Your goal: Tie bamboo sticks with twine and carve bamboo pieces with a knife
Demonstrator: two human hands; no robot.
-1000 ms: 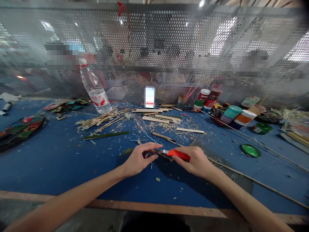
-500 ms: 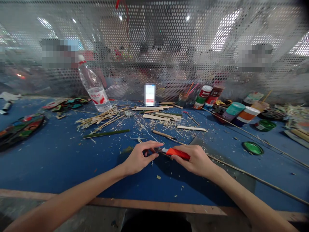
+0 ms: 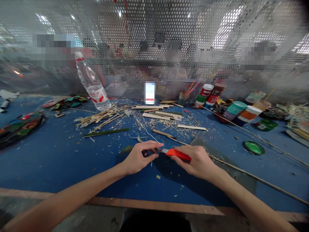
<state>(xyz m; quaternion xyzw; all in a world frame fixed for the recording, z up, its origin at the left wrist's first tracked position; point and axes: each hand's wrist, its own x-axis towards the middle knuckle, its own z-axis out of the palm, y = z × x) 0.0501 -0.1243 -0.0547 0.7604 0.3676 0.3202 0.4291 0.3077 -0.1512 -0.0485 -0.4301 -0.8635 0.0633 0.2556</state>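
My right fingers (image 3: 177,152) are closing round a red knife (image 3: 180,155) | left fingers (image 3: 151,151) are curving, nearly pinched, hold unclear

Two bare hands near each other, reaching in from both sides.
The left forearm (image 3: 82,185) slants up and inward to a nearly straight wrist (image 3: 123,168); the left hand (image 3: 137,158) has its index finger (image 3: 154,144) stretched toward the right hand (image 3: 198,162), its thumb (image 3: 152,157) below and apart from it, the other fingers partly curled and shadowed between, so their exact hold cannot be told. The right forearm (image 3: 243,191) slants inward too, its hand palm-inward and closed in a grip, index finger above, thumb (image 3: 180,163) extended beneath, remaining fingers hidden.
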